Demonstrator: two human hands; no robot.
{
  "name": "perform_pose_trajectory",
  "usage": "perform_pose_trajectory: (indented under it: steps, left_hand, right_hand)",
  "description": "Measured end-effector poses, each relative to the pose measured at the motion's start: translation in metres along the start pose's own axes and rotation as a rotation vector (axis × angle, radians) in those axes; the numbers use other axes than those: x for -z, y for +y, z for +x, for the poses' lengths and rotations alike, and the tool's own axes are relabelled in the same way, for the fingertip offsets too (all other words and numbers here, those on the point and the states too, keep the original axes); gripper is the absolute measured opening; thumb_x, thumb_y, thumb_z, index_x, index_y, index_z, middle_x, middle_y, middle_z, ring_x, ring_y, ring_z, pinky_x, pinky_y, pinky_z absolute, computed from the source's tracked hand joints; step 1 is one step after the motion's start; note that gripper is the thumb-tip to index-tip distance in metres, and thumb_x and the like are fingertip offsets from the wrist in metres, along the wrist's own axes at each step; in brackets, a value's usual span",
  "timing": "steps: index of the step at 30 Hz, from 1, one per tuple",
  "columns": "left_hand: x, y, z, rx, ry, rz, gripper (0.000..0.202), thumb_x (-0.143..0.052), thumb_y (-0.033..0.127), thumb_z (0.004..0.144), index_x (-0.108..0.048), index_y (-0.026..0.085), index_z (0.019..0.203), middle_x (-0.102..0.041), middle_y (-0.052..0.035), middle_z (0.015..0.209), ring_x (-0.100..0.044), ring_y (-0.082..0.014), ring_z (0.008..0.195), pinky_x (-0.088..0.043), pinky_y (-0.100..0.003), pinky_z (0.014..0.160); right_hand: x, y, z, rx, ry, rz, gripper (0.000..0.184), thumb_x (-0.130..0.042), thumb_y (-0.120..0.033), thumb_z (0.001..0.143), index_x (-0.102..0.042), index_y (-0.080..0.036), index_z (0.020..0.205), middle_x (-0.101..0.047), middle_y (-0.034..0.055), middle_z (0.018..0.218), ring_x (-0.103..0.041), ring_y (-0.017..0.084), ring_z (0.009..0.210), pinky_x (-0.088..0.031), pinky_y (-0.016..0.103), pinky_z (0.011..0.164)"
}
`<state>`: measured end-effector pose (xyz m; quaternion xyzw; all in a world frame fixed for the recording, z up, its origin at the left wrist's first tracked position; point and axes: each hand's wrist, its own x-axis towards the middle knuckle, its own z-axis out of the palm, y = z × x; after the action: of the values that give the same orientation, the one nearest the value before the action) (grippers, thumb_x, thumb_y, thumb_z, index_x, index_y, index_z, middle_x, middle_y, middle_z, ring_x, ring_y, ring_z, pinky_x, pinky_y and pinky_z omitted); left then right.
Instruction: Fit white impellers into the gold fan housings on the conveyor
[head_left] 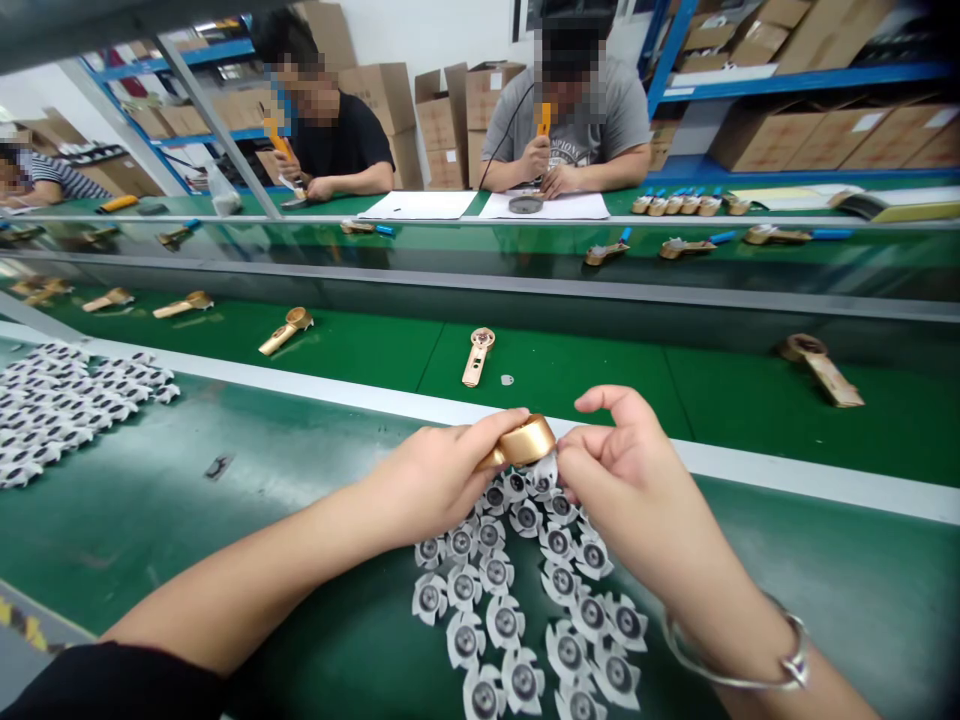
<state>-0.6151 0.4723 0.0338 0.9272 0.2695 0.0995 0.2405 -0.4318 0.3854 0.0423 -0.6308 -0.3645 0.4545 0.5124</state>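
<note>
My left hand (439, 470) is closed around a gold-coloured plastic housing (531, 440) with a round head, shaped like the handheld fan bodies on the belt. My right hand (626, 465) is at the housing's right side, thumb and lower fingers pinched together, index finger raised and bent. A white bladed piece shows at these fingertips; whether they grip it or it lies behind, I cannot tell. Below both hands, small white fan wheels (505, 620) with dark round centres lie in loose rows on the green bench (315, 590).
Gold housings (478, 357) lie spaced along the green conveyor belt (375, 345) ahead. More white fan wheels (67, 410) cover the bench at left. Beyond a raised ledge, two people (566, 130) (322, 130) sit holding yellow tools. Cardboard boxes (802, 135) stand on shelves behind.
</note>
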Motion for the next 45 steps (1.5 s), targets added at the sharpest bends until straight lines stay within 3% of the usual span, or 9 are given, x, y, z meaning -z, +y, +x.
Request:
perform_pose_trajectory:
  steps: [6, 10, 16, 22, 26, 31, 34, 38, 45]
  left_hand:
    - [-0.02, -0.005, -0.002, -0.046, 0.098, 0.269, 0.062, -0.039, 0.011, 0.089, -0.027, 0.019, 0.149, -0.072, -0.0159, 0.115, -0.074, -0.0328, 0.085, -0.059, -0.045, 0.068]
    - [-0.029, 0.003, -0.003, 0.031, 0.129, 0.229, 0.059, -0.039, 0.013, 0.09, -0.027, 0.016, 0.147, -0.075, -0.0154, 0.102, -0.074, -0.0313, 0.079, -0.058, -0.042, 0.063]
    - [-0.037, 0.013, -0.004, 0.214, 0.132, -0.058, 0.048, -0.04, 0.029, 0.1, -0.03, 0.018, 0.145, -0.075, -0.0084, 0.082, -0.073, -0.0268, 0.068, -0.051, -0.032, 0.055]
    - [-0.049, 0.015, -0.011, 0.19, 0.099, -0.096, 0.051, -0.04, 0.028, 0.099, -0.028, 0.015, 0.147, -0.076, -0.0111, 0.085, -0.073, -0.0266, 0.066, -0.051, -0.031, 0.052]
    - [-0.043, 0.011, -0.006, 0.198, 0.105, -0.047, 0.059, -0.049, 0.035, 0.096, -0.029, 0.018, 0.15, -0.077, -0.0115, 0.091, -0.074, -0.028, 0.073, -0.055, -0.034, 0.059]
    - [0.01, -0.051, 0.026, 0.368, 0.251, 0.13, 0.051, -0.043, 0.045, 0.101, -0.04, 0.024, 0.147, -0.07, -0.0128, 0.122, -0.068, -0.0303, 0.11, -0.054, -0.043, 0.091]
    - [0.043, -0.113, 0.037, 0.59, 0.402, 0.27, 0.047, -0.048, 0.04, 0.101, -0.046, 0.015, 0.142, -0.065, -0.0146, 0.123, -0.065, -0.028, 0.11, -0.052, -0.052, 0.097]
    - [0.059, -0.173, 0.025, 0.75, 0.468, 0.378, 0.038, -0.06, 0.035, 0.096, -0.058, 0.015, 0.129, -0.061, -0.0117, 0.128, -0.062, -0.0259, 0.112, -0.054, -0.049, 0.096]
    - [0.037, -0.161, 0.031, 0.716, 0.535, 0.509, 0.046, -0.061, 0.038, 0.095, -0.054, 0.017, 0.135, -0.051, -0.0135, 0.144, -0.053, -0.0312, 0.127, -0.046, -0.057, 0.105]
  right_hand:
    - [0.003, 0.002, 0.009, -0.16, -0.04, 0.272, 0.054, -0.062, -0.021, 0.071, -0.036, -0.024, 0.118, -0.054, -0.0114, 0.054, -0.047, 0.01, 0.048, -0.035, 0.019, 0.047]
    - [0.0, 0.0, 0.009, -0.215, -0.024, 0.389, 0.06, -0.065, -0.024, 0.07, -0.037, -0.022, 0.122, -0.052, -0.0121, 0.053, -0.047, 0.01, 0.047, -0.038, 0.02, 0.047]
    - [-0.01, 0.008, 0.005, -0.138, 0.016, 0.428, 0.05, -0.061, -0.024, 0.072, -0.037, -0.025, 0.116, -0.052, -0.0126, 0.052, -0.051, 0.011, 0.047, -0.042, 0.023, 0.052]
    - [-0.019, 0.01, -0.009, 0.122, 0.099, 0.161, 0.041, -0.06, -0.016, 0.079, -0.035, -0.027, 0.11, -0.057, -0.012, 0.054, -0.053, 0.013, 0.05, -0.046, 0.024, 0.056]
    - [-0.016, 0.007, -0.002, 0.03, 0.008, 0.224, 0.033, -0.057, -0.026, 0.087, -0.037, -0.026, 0.114, -0.057, -0.009, 0.06, -0.059, 0.014, 0.056, -0.049, 0.026, 0.058]
    - [0.032, 0.016, 0.028, 0.057, -0.189, -0.28, 0.039, -0.035, -0.051, 0.098, -0.049, -0.021, 0.119, -0.067, 0.0061, 0.089, -0.069, 0.021, 0.081, -0.056, 0.037, 0.074]
    - [0.067, 0.035, 0.037, 0.099, -0.19, -0.553, 0.031, -0.06, -0.038, 0.084, -0.066, -0.022, 0.11, -0.07, 0.0107, 0.103, -0.065, 0.029, 0.1, -0.049, 0.047, 0.093]
    - [0.084, 0.057, 0.04, 0.114, -0.247, -0.769, 0.025, -0.058, -0.021, 0.073, -0.076, -0.022, 0.09, -0.073, 0.0117, 0.104, -0.065, 0.031, 0.102, -0.046, 0.047, 0.097]
    - [0.075, 0.064, 0.044, 0.084, -0.32, -0.954, 0.016, -0.053, -0.024, 0.076, -0.067, -0.024, 0.069, -0.069, 0.0052, 0.069, -0.061, 0.023, 0.064, -0.044, 0.034, 0.06]
